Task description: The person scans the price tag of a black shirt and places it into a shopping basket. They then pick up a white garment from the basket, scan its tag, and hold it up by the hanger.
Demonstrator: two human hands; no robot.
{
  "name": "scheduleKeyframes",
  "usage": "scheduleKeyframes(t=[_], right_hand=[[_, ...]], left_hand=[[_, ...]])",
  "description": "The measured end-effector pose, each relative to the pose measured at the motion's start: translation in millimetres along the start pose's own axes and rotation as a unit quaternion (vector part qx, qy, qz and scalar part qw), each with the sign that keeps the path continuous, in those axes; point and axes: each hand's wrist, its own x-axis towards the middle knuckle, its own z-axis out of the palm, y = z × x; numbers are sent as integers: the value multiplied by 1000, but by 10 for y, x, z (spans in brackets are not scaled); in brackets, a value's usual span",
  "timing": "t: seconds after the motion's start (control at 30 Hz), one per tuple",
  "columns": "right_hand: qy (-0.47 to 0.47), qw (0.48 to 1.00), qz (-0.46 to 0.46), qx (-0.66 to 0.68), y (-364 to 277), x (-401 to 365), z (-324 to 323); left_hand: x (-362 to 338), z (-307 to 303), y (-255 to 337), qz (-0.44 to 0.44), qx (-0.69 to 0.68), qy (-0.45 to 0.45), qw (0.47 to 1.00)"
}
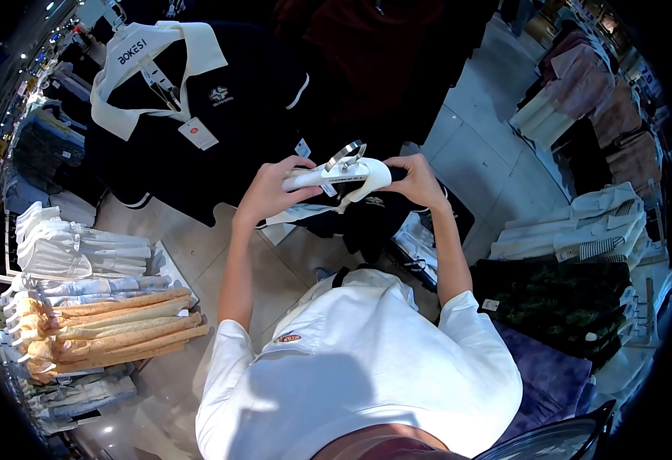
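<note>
I hold the white hanger with my left hand's grip clamped on one end, my right hand pinching beside the white collar.

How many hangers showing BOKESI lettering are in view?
2: the upper hanger, inside the dark polo at upper left, and the held hanger, between the left hand and right hand. More may be hidden.

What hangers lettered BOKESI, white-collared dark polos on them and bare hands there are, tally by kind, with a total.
Hangers, the hanging hanger and held hanger: 2
Polos, the hanging polo and held polo: 2
Hands, left hand and right hand: 2
Total: 6
</note>
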Motion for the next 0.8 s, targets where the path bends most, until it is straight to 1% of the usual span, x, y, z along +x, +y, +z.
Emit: scheduleKeyframes(t=[0.03,0.1,0.13,0.17,0.23,0.27,0.3,0.37,0.4,0.43,0.5,0.57,0.63,0.7,0.77,0.8], right_hand=[[-8,1000,1,8,3,-3,-10],[-12,1000,7,22,12,-9,-30],[-16,999,13,37,19,-18,-40],[-16,999,14,37,31,-23,-56],[-6,998,-8,54,51,-17,-50],[-7,998,-8,56,63,-1,-38],[-3,999,-3,49,76,20,-20],[-1,999,-1,43,64,54,11],[-5,999,-3,34,33,67,18],[-9,1000,-4,25,8,80,23],[-19,1000,-5,24,-20,102,34],[-29,999,-7,23,-5,125,47],[-40,998,-23,32,55,157,62],[-54,998,-20,19,49,182,71],[-66,998,-16,3,54,210,61],[-68,997,-34,-13,76,223,60]], left_hand=[[-26,-43,0,0,0,-1,1000],[-101,-210,60,-11,-137,-40,990],[-140,-319,80,-30,-172,-73,982],[-177,-373,67,-11,-182,-60,981],[-201,-449,-68,18,-171,-30,985],[-211,-456,-85,-8,-120,-30,992],[-195,-376,-111,-22,-63,4,998],[-151,-287,-87,-88,114,-17,989],[-145,-179,-85,-53,145,34,987],[-127,-107,-67,-55,146,36,987],[-101,12,-43,-31,129,82,988],[-95,68,-64,-19,127,83,988],[-92,79,-36,-34,133,73,988],[-90,94,-39,-47,114,68,990],[-81,140,-58,-91,41,96,990],[-70,142,-66,-89,39,95,991]])
